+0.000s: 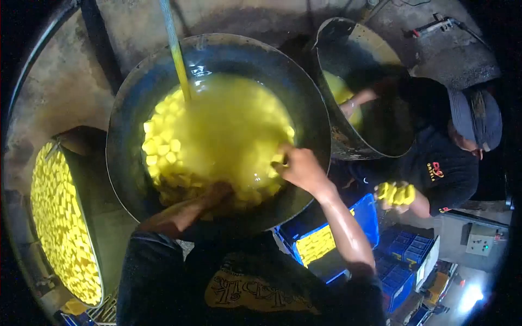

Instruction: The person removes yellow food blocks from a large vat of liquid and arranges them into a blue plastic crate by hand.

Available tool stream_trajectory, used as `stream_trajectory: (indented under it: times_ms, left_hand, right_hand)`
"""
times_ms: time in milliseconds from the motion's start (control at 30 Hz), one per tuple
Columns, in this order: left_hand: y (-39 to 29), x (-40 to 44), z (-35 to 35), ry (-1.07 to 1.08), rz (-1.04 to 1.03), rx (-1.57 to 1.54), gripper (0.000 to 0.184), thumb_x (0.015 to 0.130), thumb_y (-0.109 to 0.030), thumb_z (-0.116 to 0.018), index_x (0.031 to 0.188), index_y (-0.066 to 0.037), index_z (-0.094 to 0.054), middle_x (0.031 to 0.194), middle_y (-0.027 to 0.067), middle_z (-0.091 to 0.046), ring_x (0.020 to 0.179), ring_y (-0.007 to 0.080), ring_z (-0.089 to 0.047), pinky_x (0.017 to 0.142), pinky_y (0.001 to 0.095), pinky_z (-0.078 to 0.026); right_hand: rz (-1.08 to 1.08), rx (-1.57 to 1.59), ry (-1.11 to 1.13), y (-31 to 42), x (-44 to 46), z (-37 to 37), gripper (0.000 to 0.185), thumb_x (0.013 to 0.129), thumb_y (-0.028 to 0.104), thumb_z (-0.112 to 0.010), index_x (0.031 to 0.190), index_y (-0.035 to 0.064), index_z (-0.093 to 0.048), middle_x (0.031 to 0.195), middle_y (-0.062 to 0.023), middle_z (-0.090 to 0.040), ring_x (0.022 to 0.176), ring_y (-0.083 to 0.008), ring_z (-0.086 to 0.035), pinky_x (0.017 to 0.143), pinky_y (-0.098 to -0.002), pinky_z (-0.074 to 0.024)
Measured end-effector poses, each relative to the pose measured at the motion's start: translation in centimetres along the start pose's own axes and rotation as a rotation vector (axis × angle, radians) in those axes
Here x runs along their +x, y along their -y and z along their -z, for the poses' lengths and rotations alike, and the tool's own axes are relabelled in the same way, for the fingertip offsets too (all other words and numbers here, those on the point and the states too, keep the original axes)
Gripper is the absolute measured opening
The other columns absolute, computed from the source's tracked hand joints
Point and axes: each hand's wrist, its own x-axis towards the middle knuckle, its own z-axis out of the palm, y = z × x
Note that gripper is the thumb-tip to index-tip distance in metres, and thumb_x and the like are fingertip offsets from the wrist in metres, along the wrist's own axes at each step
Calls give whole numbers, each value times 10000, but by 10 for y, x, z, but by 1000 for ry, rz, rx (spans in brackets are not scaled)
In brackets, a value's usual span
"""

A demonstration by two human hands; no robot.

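A wide dark metal wok [125, 108] holds cloudy yellow water and many yellow tofu blocks [161, 142], heaped on its left side. My left hand [217, 191] is dipped in the water near the front of the wok, with its fingers hidden below the surface. At the right side of the wok, my right hand [300, 167] is just above the water, its fingers closed around a yellow tofu block [278, 159]. A pole [176, 54], yellow on its lower part, stands in the water at the back.
Left is a large round container [68, 223] of yellow blocks. A blue crate [365, 217] with blocks stands front right. A co-worker [435, 146] reaches into a second vat [375, 54] and holds several blocks in the other hand. Blue crates [399, 277] are stacked beyond.
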Motion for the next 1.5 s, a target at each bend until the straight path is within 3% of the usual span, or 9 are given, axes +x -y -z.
stream_trajectory:
  times_ms: [133,367,467,933,1067,1167,1300,1400,1500]
  left_hand:
    - [23,0,-8,-62,-147,-38,212,830,-151,-539,1005,-38,-575,944,183,-578,870,330,-577,758,418,-474]
    - [97,115,-82,-93,-146,-1015,403,849,-415,-534,1085,-95,-598,915,115,-625,788,284,-591,742,442,-462]
    - [69,53,29,-521,-259,-673,311,798,-259,-592,1041,-63,-587,947,140,-616,820,289,-592,719,423,-475]
    - [151,168,91,-589,-311,-1137,569,793,-318,-648,1251,-29,-469,1147,171,-559,959,254,-572,872,358,-478]
    - [158,135,135,-410,-221,-674,638,757,-413,-682,1235,-38,-487,1172,128,-569,1054,266,-547,910,395,-454]
    - [162,121,117,-710,-364,-1031,612,764,-401,-684,1228,-48,-498,1169,116,-572,1062,265,-541,919,406,-446]
    - [171,145,87,-895,-764,-2089,490,769,-266,-703,1166,-37,-529,1125,110,-578,1058,215,-534,910,379,-455]
    - [116,93,110,-1258,-251,-1396,420,794,-197,-671,1147,-21,-525,1149,110,-571,1065,198,-535,897,349,-463]
    - [125,152,68,-1262,-315,-1766,341,825,-179,-614,1123,-37,-529,1131,118,-574,1009,229,-565,843,337,-487]
  right_hand:
    - [-341,-622,633,-28,94,-93,407,826,292,-574,1127,19,-557,1126,-203,-585,1079,-309,-554,920,-387,-442]
    - [-225,-869,715,-115,103,-157,432,836,303,-537,1161,17,-540,1151,-207,-569,1092,-309,-546,929,-374,-440]
    - [-208,-759,790,-123,125,-116,444,841,308,-522,1175,16,-533,1162,-208,-562,1098,-309,-542,932,-368,-439]
    - [189,-900,161,-109,289,-139,175,828,218,-548,738,127,-667,689,-85,-630,656,-248,-616,616,-367,-514]
    - [-207,-330,418,-104,293,-100,287,891,201,-482,1113,50,-580,1086,-161,-587,1070,-229,-524,890,-378,-458]
    - [-64,1529,493,-190,307,-137,405,864,108,-571,1228,-43,-478,1135,-164,-583,1069,-229,-562,868,-353,-496]
    - [-168,1319,318,-104,255,-97,418,832,46,-632,1222,8,-488,1027,-72,-623,819,-179,-643,623,-278,-545]
    - [-132,1250,290,-47,221,-79,380,787,-12,-659,1145,36,-541,944,-60,-635,792,-154,-639,594,-252,-526]
    - [-11,944,268,-20,209,-78,305,766,-2,-689,1042,48,-569,921,-53,-627,759,-115,-618,559,-213,-490]
